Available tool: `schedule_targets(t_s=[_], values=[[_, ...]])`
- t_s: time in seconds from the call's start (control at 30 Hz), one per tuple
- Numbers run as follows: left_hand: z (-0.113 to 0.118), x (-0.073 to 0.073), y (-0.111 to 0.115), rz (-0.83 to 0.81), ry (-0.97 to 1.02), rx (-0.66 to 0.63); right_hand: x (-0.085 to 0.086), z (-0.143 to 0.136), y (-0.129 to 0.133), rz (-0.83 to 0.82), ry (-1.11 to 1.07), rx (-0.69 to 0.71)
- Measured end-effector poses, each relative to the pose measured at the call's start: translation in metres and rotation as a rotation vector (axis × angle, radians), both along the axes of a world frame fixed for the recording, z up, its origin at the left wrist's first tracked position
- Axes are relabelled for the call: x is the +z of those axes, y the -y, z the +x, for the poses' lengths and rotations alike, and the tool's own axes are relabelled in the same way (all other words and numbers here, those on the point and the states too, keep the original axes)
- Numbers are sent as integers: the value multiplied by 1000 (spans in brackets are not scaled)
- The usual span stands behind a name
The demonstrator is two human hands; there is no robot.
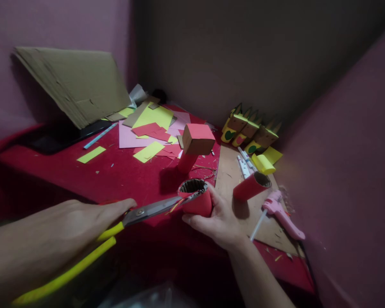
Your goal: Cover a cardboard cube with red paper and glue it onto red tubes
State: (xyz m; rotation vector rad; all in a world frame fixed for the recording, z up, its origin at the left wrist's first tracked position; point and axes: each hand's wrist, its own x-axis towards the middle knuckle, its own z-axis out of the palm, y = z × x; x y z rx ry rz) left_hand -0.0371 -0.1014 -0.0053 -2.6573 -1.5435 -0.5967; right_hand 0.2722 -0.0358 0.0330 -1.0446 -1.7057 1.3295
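My left hand (70,222) is closed on yellow-handled scissors (154,208). Their blades reach the rim of a red paper-covered cardboard tube (200,206), where a thin strip hangs at the edge. My right hand (223,220) grips this tube from the right, thumb and fingers around it, with its open top facing up and corrugated lining visible. Behind it, a box with a red top (199,139) sits on another red tube (188,162). To the right of my right hand, a second hollow red tube (252,186) leans on a cardboard sheet.
A pink glue gun (280,214) lies at the right on the cardboard sheet (226,171), near white markers (244,164) and yellow paper (263,164). Decorated cardboard figures (250,128) stand behind. Paper scraps (152,130) and a large cardboard panel (80,85) occupy the back left of the red table (125,175).
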Motion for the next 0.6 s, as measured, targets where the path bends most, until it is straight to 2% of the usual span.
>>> schedule_targets(t_s=[0.1, 0.23, 0.43, 0.6], values=[[0, 1, -1, 1, -15, -50, -1, 0, 1, 56, 8, 17], [-1, 3, -1, -87, 2, 15, -2, 1, 2, 89, 1, 28], [-6, 3, -4, -110, 26, -9, -2, 1, 2, -18, -18, 33], [-14, -2, -8, -64, 19, -59, 0, 2, 2, -64, -91, 97]])
